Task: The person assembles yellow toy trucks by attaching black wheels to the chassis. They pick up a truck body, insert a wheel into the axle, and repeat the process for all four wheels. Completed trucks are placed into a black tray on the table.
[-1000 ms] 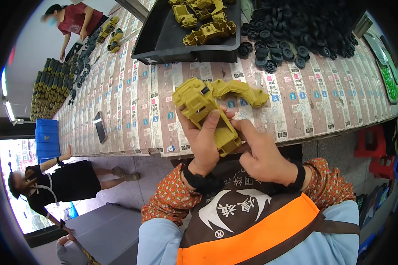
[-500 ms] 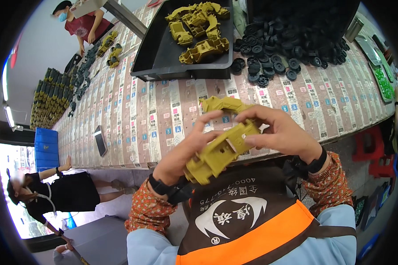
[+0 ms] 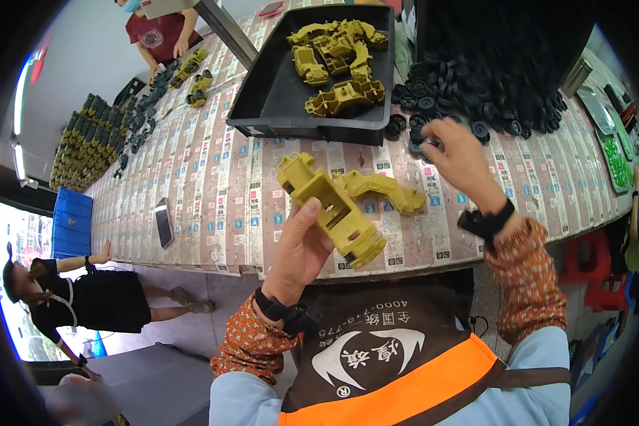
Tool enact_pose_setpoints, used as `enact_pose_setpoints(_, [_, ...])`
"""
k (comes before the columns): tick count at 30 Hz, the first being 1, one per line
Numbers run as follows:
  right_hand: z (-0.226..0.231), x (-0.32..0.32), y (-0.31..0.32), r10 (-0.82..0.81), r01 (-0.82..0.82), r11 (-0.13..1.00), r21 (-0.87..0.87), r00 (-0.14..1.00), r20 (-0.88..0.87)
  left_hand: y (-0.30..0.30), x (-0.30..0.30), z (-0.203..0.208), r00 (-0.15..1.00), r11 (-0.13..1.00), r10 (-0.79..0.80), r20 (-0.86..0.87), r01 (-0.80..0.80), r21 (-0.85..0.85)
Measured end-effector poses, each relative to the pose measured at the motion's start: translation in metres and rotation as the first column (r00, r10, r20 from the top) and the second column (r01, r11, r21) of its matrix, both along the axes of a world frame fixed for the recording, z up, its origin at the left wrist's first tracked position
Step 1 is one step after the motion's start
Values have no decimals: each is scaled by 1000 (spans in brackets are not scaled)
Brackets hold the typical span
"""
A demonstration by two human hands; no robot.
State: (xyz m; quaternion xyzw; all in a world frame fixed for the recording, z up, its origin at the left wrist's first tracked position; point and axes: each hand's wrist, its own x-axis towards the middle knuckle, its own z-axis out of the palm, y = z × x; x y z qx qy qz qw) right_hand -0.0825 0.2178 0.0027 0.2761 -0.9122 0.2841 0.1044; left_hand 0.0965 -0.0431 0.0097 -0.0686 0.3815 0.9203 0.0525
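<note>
My left hand is closed around a mustard-yellow plastic toy vehicle body, tilted above the table's front edge, its hollow side with cut-outs showing. Behind it a second mustard-yellow toy part, arched in outline, lies on the table. Out to the right, my right hand is at the near edge of a heap of black toy wheels. Its thumb and fingers pinch a small black wheel, partly covered by the fingertips.
A black tray with several yellow vehicle parts stands behind my hands. A phone lies at left, near stacked yellow-and-black pieces and a blue crate. Bright green pieces sit far right. One person works across the table; another stands left.
My right hand has let go of the vehicle body and moved up and right to the wheels. My left hand has raised and turned the body.
</note>
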Motion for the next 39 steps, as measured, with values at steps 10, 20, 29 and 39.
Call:
enact_pose_setpoints(10, [-27, -52, 14, 1, -21, 997, -80, 970, -244, -11, 14, 6, 997, 994, -3, 73, 11, -111])
enact_pose_setpoints(20, [-41, 38, 63, -200, 234, 972, -6, 842, 501, 6, 1, -4, 995, 995, -70, 76, 75, -70])
enact_pose_setpoints(29, [-34, 53, 57, 8, -28, 994, 107, 984, 177, 8, 5, -10, 990, 994, -70, 120, 79, -79])
enact_pose_setpoints(39, [-6, 77, 42, 19, 62, 960, -272, 958, 288, 8, 13, -15, 990, 998, -37, 134, 43, -46])
